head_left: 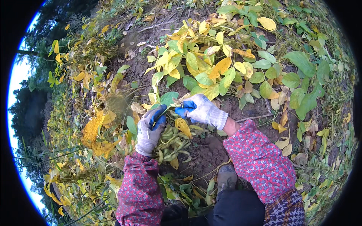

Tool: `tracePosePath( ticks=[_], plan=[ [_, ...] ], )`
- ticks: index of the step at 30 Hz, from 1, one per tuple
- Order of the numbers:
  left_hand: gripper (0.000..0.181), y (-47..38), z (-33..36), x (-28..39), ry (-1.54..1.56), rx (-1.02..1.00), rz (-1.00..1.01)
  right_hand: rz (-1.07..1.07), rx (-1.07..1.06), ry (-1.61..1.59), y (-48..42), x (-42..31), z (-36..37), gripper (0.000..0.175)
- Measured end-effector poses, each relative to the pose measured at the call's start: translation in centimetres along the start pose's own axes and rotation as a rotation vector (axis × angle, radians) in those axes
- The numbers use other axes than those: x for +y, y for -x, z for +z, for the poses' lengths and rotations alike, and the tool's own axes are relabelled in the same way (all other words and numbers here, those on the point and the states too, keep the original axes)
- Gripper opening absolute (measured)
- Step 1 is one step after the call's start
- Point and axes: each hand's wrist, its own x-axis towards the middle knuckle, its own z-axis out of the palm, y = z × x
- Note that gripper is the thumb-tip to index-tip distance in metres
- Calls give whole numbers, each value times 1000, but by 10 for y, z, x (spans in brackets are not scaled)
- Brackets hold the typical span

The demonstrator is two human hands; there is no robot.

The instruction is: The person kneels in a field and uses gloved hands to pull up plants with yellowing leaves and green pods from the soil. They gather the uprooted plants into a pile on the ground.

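Observation:
Both hands wear white knit gloves with blue coated palms. My left hand [152, 127] is closed around a thin green plant stem with a broad green leaf [168, 98] at its upper end. To its right, my right hand [199, 110] pinches a pod [178, 105] between thumb and fingers, close to that leaf. Below and between the hands lies a bunch of green bean pods [172, 144], which look like soybean pods, partly behind my left hand. A yellow leaf [183, 127] lies over the top of the bunch.
A heap of cut plants with yellow and green leaves [209, 70] lies beyond my hands on brown soil [210, 151]. More leafy plants [96, 135] stand at the left, and plants with pods cover the right side. A boot [226, 179] rests on the soil near the bunch.

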Motion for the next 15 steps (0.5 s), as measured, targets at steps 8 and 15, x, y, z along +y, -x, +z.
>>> tracePosePath(
  ticks=[8, 15],
  plan=[
    [45, -15, 20, -23, -581, -505, -505, -133, 107, 69, 4, -4, 11, 25],
    [24, -5, 12, -40, -1030, -513, -688, -62, 17, -128, 8, 5, 19, 24]
  ],
)
